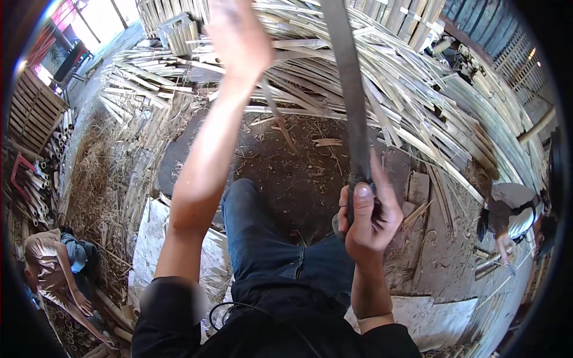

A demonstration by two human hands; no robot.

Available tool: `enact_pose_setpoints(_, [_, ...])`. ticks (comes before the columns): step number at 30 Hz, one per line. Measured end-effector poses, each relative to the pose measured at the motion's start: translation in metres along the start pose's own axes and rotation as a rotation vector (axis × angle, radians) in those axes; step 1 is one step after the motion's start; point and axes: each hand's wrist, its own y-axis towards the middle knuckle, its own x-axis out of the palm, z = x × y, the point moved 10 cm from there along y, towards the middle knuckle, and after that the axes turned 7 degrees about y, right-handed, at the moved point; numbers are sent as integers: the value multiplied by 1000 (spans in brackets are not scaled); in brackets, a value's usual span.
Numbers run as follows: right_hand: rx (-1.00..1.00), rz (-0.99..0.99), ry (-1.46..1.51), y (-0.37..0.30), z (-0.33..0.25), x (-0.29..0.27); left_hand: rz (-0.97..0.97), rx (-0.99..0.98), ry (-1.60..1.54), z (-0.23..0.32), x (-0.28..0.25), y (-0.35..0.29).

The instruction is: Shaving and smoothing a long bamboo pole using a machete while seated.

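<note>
My right hand point(375, 218) is closed around the handle of a machete point(349, 89), its thumb lying along the grip. The long dark blade stands up from the fist and runs out past the top edge. My left arm is stretched far forward, and my left hand point(240, 39), smeared by motion, is over the split bamboo strips point(406, 107). Its fingers are not clear enough to show whether they hold anything. Just beyond the left wrist, a narrow strip point(277, 116) slants down over the dark ground.
Dark ground point(268, 173) with shavings lies before my knees. A person point(54, 262) sits at the lower left beside bamboo tubes point(62, 325). Another person point(516, 215) works at the right with a strip. Shorter bamboo pieces point(140, 83) lie at the far left.
</note>
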Motion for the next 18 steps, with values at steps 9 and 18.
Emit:
enact_pose_setpoints(9, [-178, 152, 62, 36, -24, -25, -111, -473, -686, 37, 73, -7])
enact_pose_setpoints(18, [85, 21, -123, 12, 111, -36, -311, -597, -1079, 78, 127, -19])
